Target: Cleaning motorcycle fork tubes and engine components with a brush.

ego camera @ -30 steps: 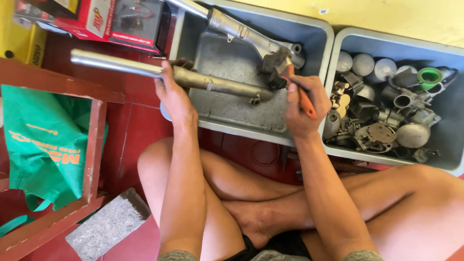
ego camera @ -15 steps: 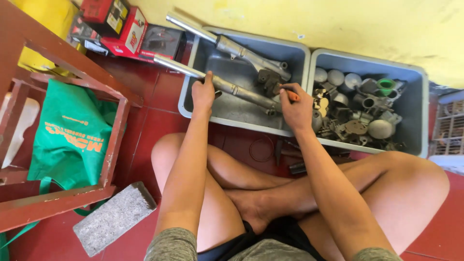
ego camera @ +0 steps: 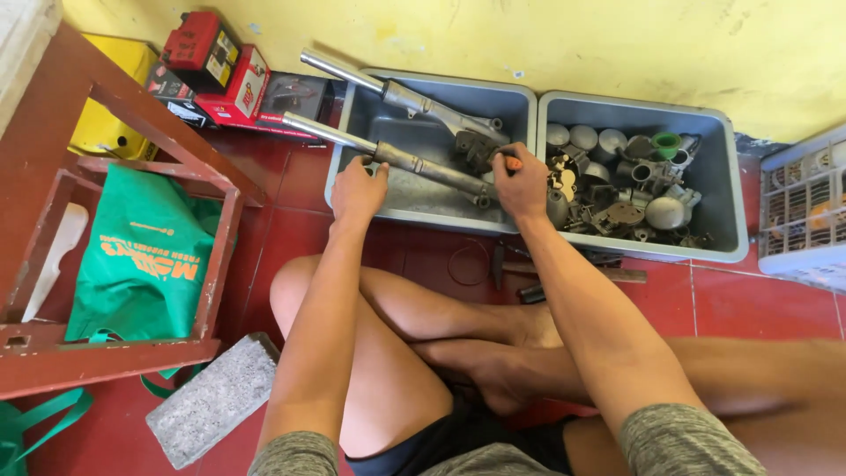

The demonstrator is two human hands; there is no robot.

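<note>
The left hand (ego camera: 357,188) is closed around the near fork tube (ego camera: 414,165), gripping it where the tube crosses the near-left rim of the left grey bin (ego camera: 432,216). The tube lies slanted, its chrome end projecting past the bin's left wall over the red floor (ego camera: 291,176), its thicker lower end resting inside the bin. A second fork tube (ego camera: 401,94) lies parallel to it on the far side, its chrome end likewise overhanging the far-left corner.

The right hand (ego camera: 522,181) is clenched on an orange-handled tool (ego camera: 511,162), held at the right end of the near tube, against the dark fitting (ego camera: 478,150) between the two tubes. The tool's working end is hidden by the fingers.

Just right of this bin, touching it, stands a second grey bin (ego camera: 731,176) filled with small metal parts (ego camera: 617,189) and a green cap (ego camera: 666,141). A white crate (ego camera: 806,207) stands at the far right.

To the left, a red-brown wooden frame (ego camera: 115,353) encloses a green bag (ego camera: 145,256); a grey block (ego camera: 216,397) lies near it. Red boxes (ego camera: 225,75) and a yellow container (ego camera: 110,123) are stacked against the yellow wall (ego camera: 529,35). A few dark tools (ego camera: 529,291) lie on the floor between the bins and the crossed legs.
</note>
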